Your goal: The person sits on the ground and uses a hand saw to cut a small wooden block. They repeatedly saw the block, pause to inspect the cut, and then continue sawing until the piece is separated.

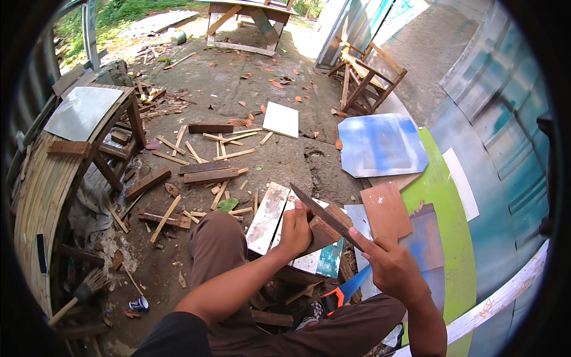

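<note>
My left hand is wrapped round a brown wood block, held tilted above a low stool top of white and teal boards. In my right hand is a long, dark, knife-like blade. It slants across the block, its narrow tip up and to the left beyond my left hand. My right index finger stretches along the blade; the handle is hidden in my palm. Below the block, a handsaw with a blue blade and orange-black handle leans by the stool, close to my right leg.
Wood strips and dark offcuts litter the ground ahead. A slatted bench stands left, above a brush and a can. Painted panels and a green sheet lie right, below a wooden chair.
</note>
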Demonstrator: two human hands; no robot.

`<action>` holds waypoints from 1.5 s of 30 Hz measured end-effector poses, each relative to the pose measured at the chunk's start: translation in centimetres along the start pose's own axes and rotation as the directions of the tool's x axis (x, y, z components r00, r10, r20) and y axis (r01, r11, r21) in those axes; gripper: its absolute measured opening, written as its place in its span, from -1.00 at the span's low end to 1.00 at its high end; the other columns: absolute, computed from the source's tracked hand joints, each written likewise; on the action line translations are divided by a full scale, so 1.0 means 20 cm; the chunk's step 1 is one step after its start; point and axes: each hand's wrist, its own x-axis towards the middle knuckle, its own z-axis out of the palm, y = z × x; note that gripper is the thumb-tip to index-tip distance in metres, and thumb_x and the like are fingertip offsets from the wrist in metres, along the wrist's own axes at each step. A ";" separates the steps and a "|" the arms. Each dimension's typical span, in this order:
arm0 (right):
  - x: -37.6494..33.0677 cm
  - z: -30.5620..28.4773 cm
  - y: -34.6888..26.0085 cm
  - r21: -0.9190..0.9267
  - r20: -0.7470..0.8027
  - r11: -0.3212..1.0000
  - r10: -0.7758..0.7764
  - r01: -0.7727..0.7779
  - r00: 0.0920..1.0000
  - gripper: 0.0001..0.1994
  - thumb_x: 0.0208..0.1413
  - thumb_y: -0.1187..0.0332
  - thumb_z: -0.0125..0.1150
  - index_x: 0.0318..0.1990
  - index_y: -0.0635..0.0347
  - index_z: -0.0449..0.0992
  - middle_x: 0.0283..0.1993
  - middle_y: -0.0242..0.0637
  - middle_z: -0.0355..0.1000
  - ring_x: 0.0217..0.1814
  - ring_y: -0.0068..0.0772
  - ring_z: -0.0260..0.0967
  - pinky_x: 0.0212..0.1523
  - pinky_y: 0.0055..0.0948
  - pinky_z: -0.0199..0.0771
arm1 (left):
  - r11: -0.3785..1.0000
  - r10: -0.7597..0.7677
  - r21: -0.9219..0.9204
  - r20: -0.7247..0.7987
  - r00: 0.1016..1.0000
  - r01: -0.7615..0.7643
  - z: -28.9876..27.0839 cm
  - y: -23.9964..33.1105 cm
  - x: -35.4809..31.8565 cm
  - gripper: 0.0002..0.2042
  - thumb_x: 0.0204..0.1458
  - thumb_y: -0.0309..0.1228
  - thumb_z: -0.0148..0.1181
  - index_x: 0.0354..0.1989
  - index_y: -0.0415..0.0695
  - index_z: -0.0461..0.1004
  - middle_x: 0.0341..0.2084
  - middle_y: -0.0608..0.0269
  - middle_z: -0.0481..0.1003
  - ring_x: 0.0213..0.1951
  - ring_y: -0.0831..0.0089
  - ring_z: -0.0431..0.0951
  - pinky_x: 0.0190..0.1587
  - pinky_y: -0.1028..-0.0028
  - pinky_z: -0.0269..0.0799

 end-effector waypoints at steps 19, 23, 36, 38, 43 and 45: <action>0.02 0.03 0.02 0.047 0.016 0.997 0.054 -0.054 0.998 -0.27 0.32 0.45 0.29 0.61 -0.27 0.28 -0.43 -0.11 0.46 -0.45 0.04 0.49 -0.39 -0.02 0.49 | 0.994 -0.058 -0.092 0.096 0.994 0.066 -0.02 -0.04 0.03 -0.24 0.61 0.04 -0.46 -0.35 -0.35 0.53 -0.50 0.16 0.55 -0.39 0.42 0.49 -0.20 0.34 0.42; 0.03 0.04 0.03 0.080 -0.002 0.997 0.008 -0.007 1.000 -0.27 0.32 0.46 0.28 0.62 -0.24 0.27 -0.51 -0.02 0.47 -0.52 0.10 0.47 -0.42 0.03 0.44 | 0.996 -0.093 0.014 0.086 0.992 0.092 -0.03 -0.03 0.04 -0.22 0.60 0.05 -0.48 -0.33 -0.36 0.55 -0.47 0.14 0.59 -0.35 0.40 0.53 -0.16 0.35 0.45; 0.02 0.03 0.10 0.032 -0.009 0.999 -0.022 0.022 1.000 -0.30 0.37 0.39 0.22 0.63 -0.32 0.25 -0.50 -0.09 0.44 -0.52 0.02 0.44 -0.43 -0.02 0.47 | 0.755 0.656 0.120 -0.156 0.739 -0.645 -0.18 0.53 0.24 -0.39 0.57 0.03 -0.41 -0.20 -0.27 0.42 -0.22 0.03 0.47 -0.13 0.24 0.48 0.06 0.25 0.39; 0.02 0.03 0.10 0.019 -0.001 1.000 -0.013 0.013 1.000 -0.31 0.38 0.37 0.22 0.63 -0.34 0.25 -0.48 -0.13 0.43 -0.51 0.00 0.44 -0.42 -0.03 0.48 | 0.618 0.782 0.191 -0.048 0.622 -0.762 -0.16 0.75 0.42 -0.35 0.54 0.07 -0.40 -0.15 -0.30 0.46 -0.21 0.00 0.51 -0.09 0.10 0.48 0.11 0.16 0.33; 0.02 0.01 0.10 0.065 0.092 0.995 0.066 -0.072 0.994 -0.36 0.37 0.49 0.19 0.58 -0.13 0.34 -0.46 -0.03 0.42 -0.40 0.12 0.43 -0.23 -0.01 0.45 | 0.278 0.890 0.505 0.183 0.417 -0.817 -0.04 1.02 0.70 -0.32 0.45 0.26 -0.28 0.28 -0.10 0.44 0.26 -0.16 0.34 0.40 -0.09 0.23 0.42 -0.26 -0.02; 0.03 0.00 0.10 0.064 0.055 0.997 0.029 -0.032 0.998 -0.32 0.37 0.41 0.20 0.62 -0.29 0.27 -0.49 -0.11 0.43 -0.47 0.05 0.46 -0.35 -0.01 0.48 | 0.242 0.716 0.637 0.392 0.578 -0.732 0.01 0.93 0.66 -0.24 0.39 0.39 -0.33 0.49 0.12 0.33 0.52 -0.14 0.12 0.61 -0.11 -0.05 0.48 -0.48 -0.30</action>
